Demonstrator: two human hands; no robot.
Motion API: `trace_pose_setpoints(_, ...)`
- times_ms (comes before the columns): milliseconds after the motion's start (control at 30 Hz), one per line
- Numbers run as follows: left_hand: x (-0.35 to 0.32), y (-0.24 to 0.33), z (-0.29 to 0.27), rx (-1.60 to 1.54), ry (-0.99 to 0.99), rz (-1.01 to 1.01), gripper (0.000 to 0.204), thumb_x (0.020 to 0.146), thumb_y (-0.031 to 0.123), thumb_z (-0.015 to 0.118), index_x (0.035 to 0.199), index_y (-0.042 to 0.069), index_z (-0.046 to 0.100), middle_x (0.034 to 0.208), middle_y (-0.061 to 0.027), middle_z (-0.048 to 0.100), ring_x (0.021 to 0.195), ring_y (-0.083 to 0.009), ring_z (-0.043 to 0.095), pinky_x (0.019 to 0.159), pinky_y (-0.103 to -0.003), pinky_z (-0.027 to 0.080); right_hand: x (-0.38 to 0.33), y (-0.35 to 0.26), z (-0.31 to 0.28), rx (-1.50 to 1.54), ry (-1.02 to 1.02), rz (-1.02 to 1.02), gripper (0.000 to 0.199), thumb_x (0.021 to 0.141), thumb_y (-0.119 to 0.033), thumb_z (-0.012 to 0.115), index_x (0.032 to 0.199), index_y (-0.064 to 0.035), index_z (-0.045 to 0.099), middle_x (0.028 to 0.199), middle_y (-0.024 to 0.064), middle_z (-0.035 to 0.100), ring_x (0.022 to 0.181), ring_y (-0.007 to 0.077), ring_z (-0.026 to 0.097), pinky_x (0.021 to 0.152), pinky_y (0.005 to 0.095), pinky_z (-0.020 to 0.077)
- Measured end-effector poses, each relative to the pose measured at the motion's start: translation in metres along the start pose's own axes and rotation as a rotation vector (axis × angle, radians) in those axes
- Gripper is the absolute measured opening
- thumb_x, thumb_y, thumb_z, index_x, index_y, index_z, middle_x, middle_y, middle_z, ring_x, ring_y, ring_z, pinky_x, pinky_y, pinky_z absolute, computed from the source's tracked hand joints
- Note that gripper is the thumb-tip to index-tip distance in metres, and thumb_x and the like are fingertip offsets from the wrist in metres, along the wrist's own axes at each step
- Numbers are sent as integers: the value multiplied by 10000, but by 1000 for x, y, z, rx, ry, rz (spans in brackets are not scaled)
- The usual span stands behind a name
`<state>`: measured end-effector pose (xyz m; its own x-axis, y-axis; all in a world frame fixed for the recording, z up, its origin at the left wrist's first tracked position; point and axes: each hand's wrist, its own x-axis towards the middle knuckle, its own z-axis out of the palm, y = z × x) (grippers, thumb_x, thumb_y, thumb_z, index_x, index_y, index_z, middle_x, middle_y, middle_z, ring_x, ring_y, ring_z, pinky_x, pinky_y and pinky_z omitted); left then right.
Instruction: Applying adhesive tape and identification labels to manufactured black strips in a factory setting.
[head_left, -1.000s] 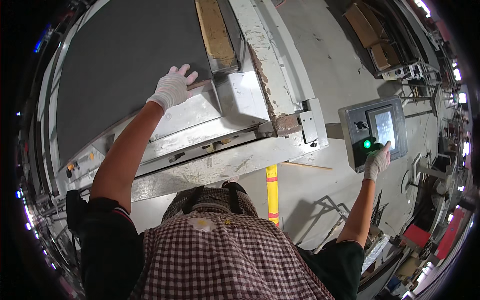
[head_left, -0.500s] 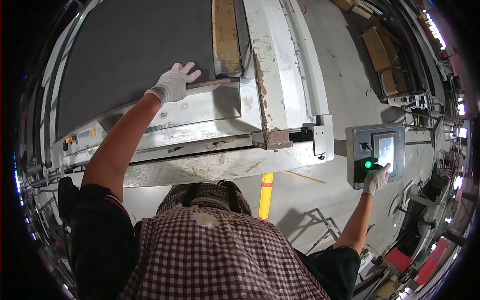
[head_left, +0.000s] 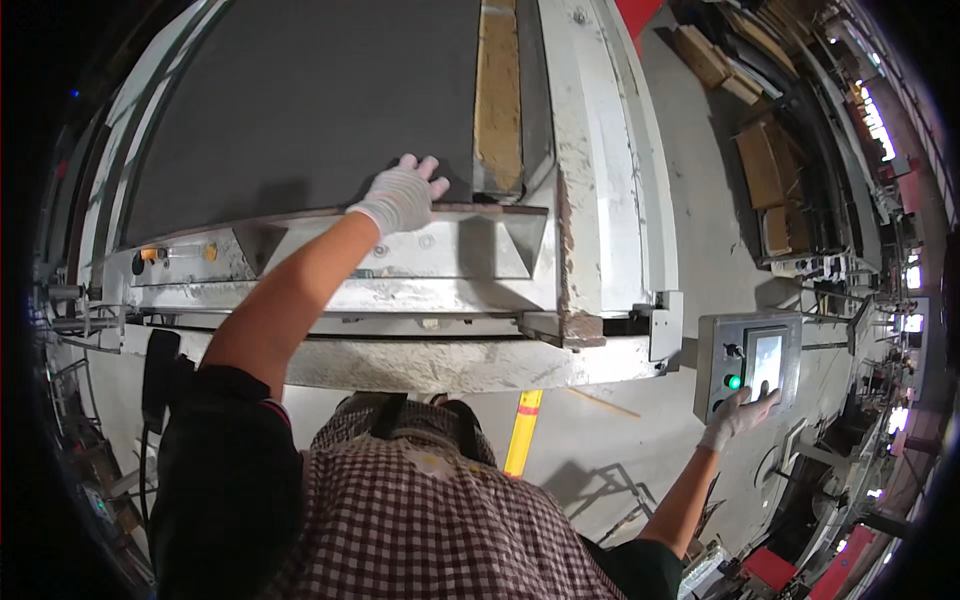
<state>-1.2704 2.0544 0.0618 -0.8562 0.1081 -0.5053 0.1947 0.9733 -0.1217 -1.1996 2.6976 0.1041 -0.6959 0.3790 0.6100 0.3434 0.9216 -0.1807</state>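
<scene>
My left hand (head_left: 403, 194), in a white glove, lies with fingers spread over the near edge of a dark grey conveyor belt (head_left: 310, 110). Beneath its palm runs the machine's pale metal front plate (head_left: 400, 250). Far to the right, my gloved right hand (head_left: 740, 412) is at the lower edge of a grey control box (head_left: 715, 350). Its fingers are apart and hold nothing; whether a fingertip touches the box is unclear. A lit touchscreen (head_left: 766, 358) and a glowing green button (head_left: 733, 382) sit just above that hand.
A worn wooden strip (head_left: 498, 100) lies along the belt's right side, beside a chipped white metal rail (head_left: 585, 150). A yellow post (head_left: 522, 435) stands below the machine's front beam (head_left: 460, 362). Cardboard boxes (head_left: 765, 165) are stacked on the far right.
The view has shifted, so the machine sits farther right and lower. My right hand has slid down from the touchscreen, its pointing finger no longer on the display. My left hand still rests at the belt's edge.
</scene>
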Motion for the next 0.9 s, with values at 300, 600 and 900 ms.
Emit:
trace_pose_setpoints(300, -55, -28, 35, -562, 345, 210, 905, 775, 449, 706, 1524, 225, 251, 1522, -148, 339, 1293, -363, 408, 1060, -438, 392, -219, -203, -143, 532, -228, -342, 719, 850, 100, 538, 1490, 27, 218, 1297, 225, 511, 1191, 296, 527, 1048, 409, 364)
trace_pose_setpoints(600, -443, -151, 254, -786, 91, 588, 804, 834, 509, 629, 1486, 136, 344, 1415, -177, 463, 1312, -344, 439, 1075, -431, 385, -494, -393, -211, 957, -762, -295, 684, 886, -6, 586, 1482, 17, 253, 1331, 194, 510, 1178, 246, 541, 980, 372, 439)
trace_pose_setpoints(900, -645, -358, 389, -1034, 652, -141, 719, 808, 488, 712, 1374, 102, 492, 1280, -156, 590, 1113, -372, 574, 980, -427, 464, -696, -739, -351, 1400, -1431, -868, 439, 908, -73, 595, 1331, -1, 501, 1104, 155, 671, 996, 276, 649, 886, 373, 502)
